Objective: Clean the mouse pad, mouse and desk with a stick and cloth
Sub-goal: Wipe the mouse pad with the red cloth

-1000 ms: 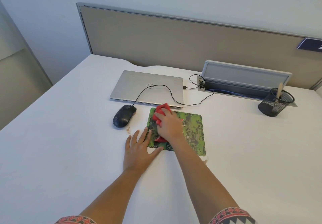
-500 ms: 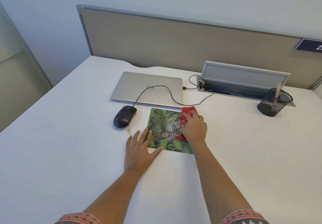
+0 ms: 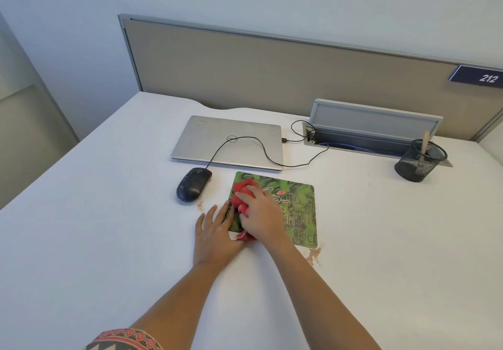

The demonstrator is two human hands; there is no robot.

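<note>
A green patterned mouse pad (image 3: 296, 211) lies on the white desk (image 3: 95, 227). My right hand (image 3: 261, 217) is closed around a crumpled red cloth (image 3: 242, 196) and presses it on the pad's left part. My left hand (image 3: 215, 232) lies flat with fingers spread, its fingertips on the pad's near-left corner. A black wired mouse (image 3: 193, 183) sits left of the pad, apart from both hands. A wooden stick (image 3: 425, 141) stands in a black mesh cup (image 3: 419, 160) at the far right. Brown crumbs (image 3: 314, 254) lie by the pad's near-right corner, and more crumbs (image 3: 201, 207) lie near the mouse.
A closed silver laptop (image 3: 228, 143) lies behind the pad, with the mouse cable (image 3: 261, 151) running across its lid to an open cable tray (image 3: 375, 134). A beige partition (image 3: 272, 69) closes off the back of the desk.
My right hand has swept the red cloth from the pad's right side back to its left side. My left hand stays at the near-left corner. The camera view shifted slightly.
</note>
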